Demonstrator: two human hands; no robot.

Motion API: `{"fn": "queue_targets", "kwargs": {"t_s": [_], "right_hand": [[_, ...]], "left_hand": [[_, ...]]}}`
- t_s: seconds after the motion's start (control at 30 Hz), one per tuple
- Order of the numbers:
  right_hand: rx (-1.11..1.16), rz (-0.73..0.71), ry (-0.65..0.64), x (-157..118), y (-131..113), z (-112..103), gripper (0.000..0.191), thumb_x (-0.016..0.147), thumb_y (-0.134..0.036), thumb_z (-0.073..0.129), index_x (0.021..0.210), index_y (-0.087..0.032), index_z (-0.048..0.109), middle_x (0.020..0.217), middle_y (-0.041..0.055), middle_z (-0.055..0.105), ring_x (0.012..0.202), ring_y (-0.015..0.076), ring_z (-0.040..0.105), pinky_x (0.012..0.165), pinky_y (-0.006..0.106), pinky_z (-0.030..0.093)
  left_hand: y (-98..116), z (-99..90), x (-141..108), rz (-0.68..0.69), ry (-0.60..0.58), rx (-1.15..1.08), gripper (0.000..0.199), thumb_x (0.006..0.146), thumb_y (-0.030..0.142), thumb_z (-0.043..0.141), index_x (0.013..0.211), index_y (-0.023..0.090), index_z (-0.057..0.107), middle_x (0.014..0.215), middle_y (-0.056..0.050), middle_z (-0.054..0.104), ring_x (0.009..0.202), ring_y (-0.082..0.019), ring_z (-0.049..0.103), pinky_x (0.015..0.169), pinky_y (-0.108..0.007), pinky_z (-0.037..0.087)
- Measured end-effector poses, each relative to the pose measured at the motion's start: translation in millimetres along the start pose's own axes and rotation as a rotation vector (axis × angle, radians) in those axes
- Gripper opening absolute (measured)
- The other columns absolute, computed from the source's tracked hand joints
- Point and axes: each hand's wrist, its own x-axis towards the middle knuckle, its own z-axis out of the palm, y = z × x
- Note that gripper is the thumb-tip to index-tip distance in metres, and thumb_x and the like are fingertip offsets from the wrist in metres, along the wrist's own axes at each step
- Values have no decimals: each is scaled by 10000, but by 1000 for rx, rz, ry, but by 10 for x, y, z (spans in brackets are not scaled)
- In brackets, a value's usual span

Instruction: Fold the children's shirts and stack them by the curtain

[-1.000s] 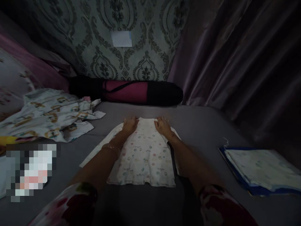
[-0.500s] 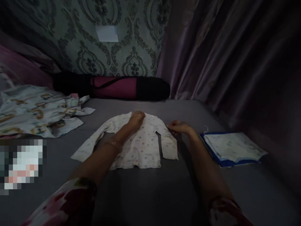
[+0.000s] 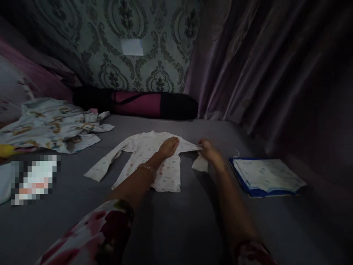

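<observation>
One sleeve (image 3: 189, 146) of the patterned shirt (image 3: 149, 145) is held out sideways, pinched in the nearly closed right hand (image 3: 209, 151); even tension seems called for. The shirt is spread on the grey sheet (image 3: 171, 228), its chest pressed beneath the left hand (image 3: 168, 147), opened flat, nothing gripped.

White shirt (image 3: 143, 145) with tiny prints, spread mostly flat on the grey sheet (image 3: 220, 130). One sleeve (image 3: 103, 165) slants down, the other's stretched sideways
</observation>
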Motion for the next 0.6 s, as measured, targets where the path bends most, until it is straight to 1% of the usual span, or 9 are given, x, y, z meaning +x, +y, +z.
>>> {"fn": "queue_targets", "kwargs": {"t_s": [0.03,0.07,0.1,0.17,0.23,0.27,0.33,0.43,0.6], "right_hand": [[-62,-7,123,-32,10,-40,462,813,-90,522,1265,-179,557,1191,129,617,1105,237,569,875,290,441],[-122,-20,193,-65,22,-85,475,818,-58,478,1269,-183,558,1220,134,600,1151,239,543,920,307,420],[-172,-33,196,-94,37,-133,488,809,-31,457,1256,-189,574,1228,131,595,1178,237,526,950,315,404],[-219,-29,24,-134,94,-228,484,774,-19,489,1205,-198,618,1214,109,607,1174,229,533,955,300,402],[-208,37,-169,-140,197,-307,467,748,-63,565,1190,-198,637,1225,94,613,1132,223,565,918,277,425],[-192,90,-199,-132,265,-335,457,758,-104,587,1203,-195,633,1240,96,611,1113,224,579,900,274,434],[-148,203,-126,-102,418,-359,424,814,-178,560,1234,-189,619,1250,108,617,1094,228,597,876,280,443],[-55,331,17,-47,617,-298,404,860,-179,480,1242,-196,612,1214,109,649,1085,228,611,841,273,448],[-53,402,61,59,733,-32,371,898,-221,438,1216,-169,622,1167,149,662,1081,246,617,849,287,446]], "left_hand": [[30,-20,0,-15,-28,40,418,977,347,329,1234,160,600,1339,-110,583,1294,-209,486,1126,-400,356],[61,-42,0,-29,-64,79,441,983,371,314,1267,165,581,1371,-105,559,1318,-215,460,1135,-410,338],[93,-66,-2,-39,-105,116,465,987,393,301,1302,164,555,1405,-106,527,1342,-222,431,1143,-420,319],[146,-110,-8,-54,-185,171,517,986,433,290,1363,146,498,1461,-120,460,1378,-237,379,1155,-431,284],[180,-142,-14,-62,-237,204,548,983,455,288,1395,136,459,1493,-127,413,1402,-244,339,1163,-432,255],[188,-151,-17,-62,-246,213,551,982,460,290,1402,143,452,1501,-124,402,1407,-244,328,1164,-429,247],[192,-156,-18,-57,-246,221,540,978,460,298,1400,164,457,1501,-112,405,1410,-239,323,1165,-418,244],[180,-141,-16,-65,-233,214,521,980,425,285,1393,162,466,1490,-106,424,1406,-228,332,1163,-405,249],[140,-115,-21,-58,-195,199,494,979,340,253,1381,157,474,1473,-97,449,1388,-207,363,1158,-393,270]]}}
